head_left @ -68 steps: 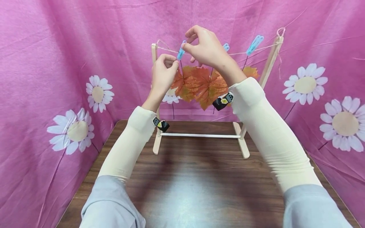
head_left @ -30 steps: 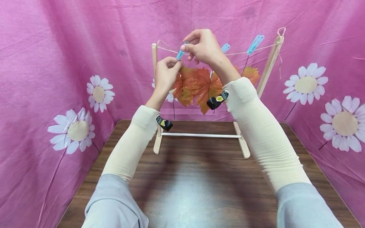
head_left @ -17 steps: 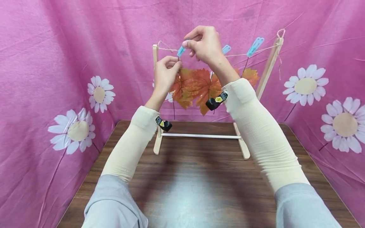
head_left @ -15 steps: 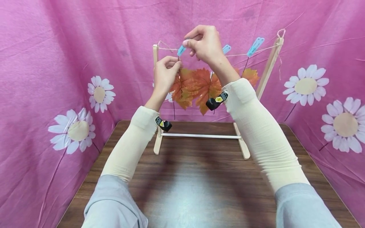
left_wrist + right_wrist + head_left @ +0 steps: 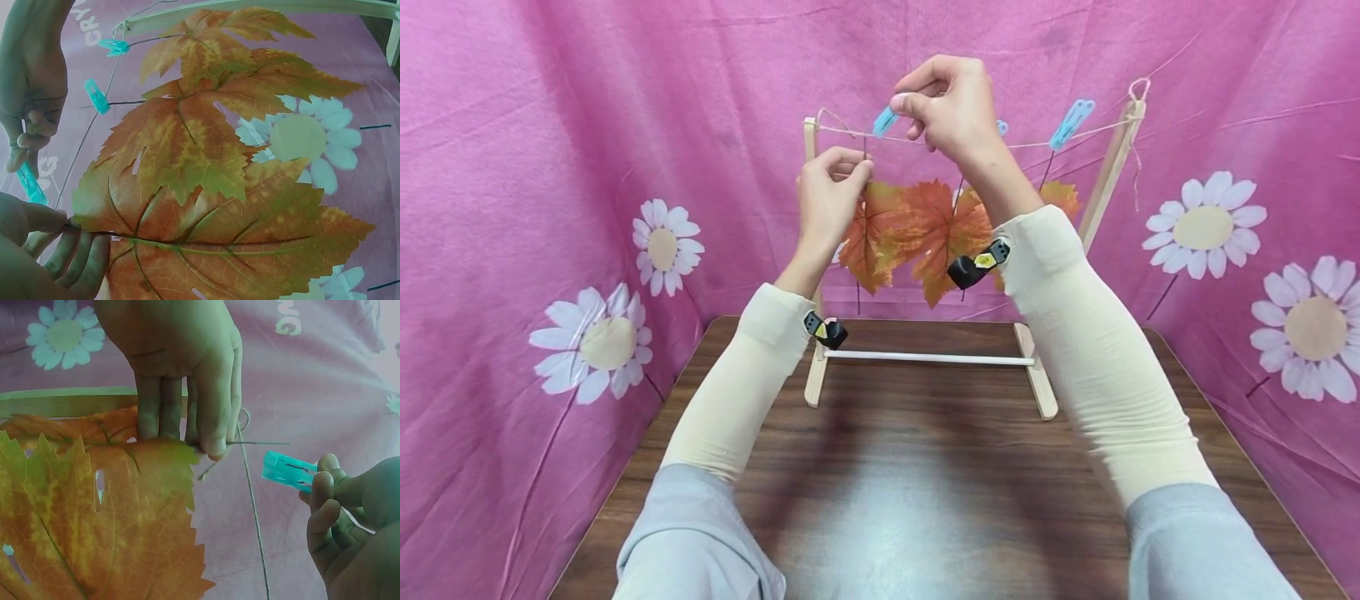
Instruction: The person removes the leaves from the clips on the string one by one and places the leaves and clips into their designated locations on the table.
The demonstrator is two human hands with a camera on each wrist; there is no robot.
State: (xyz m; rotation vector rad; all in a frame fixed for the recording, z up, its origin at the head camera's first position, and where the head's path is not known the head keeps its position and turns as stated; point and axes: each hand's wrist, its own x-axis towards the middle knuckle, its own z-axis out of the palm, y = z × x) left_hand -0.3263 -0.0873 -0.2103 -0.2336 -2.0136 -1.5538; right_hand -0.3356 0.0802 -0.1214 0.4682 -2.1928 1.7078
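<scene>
My left hand (image 5: 831, 196) pinches the thin dark stem of an orange-green artificial maple leaf (image 5: 212, 247) between thumb and fingers; the stem tip sticks up beside the string. Up and to the right, my right hand (image 5: 955, 108) squeezes a blue clothespin (image 5: 287, 470) by its handle end. In the right wrist view that clothespin is off the string (image 5: 255, 512) and apart from the stem. Two more maple leaves (image 5: 181, 125) hang behind by their stems, each from a blue clothespin (image 5: 97, 97) on the string.
The string runs between two wooden posts (image 5: 1112, 171) of a stand, joined low down by a white rod (image 5: 925, 358). The stand is on a brown wood-grain table (image 5: 880, 467). A pink cloth (image 5: 737, 100) with printed daisies surrounds it.
The clothespin in my right hand has come off the leaf's stem and moved up and right. My left hand, still pinching the stem, has shifted slightly left with the leaf.
</scene>
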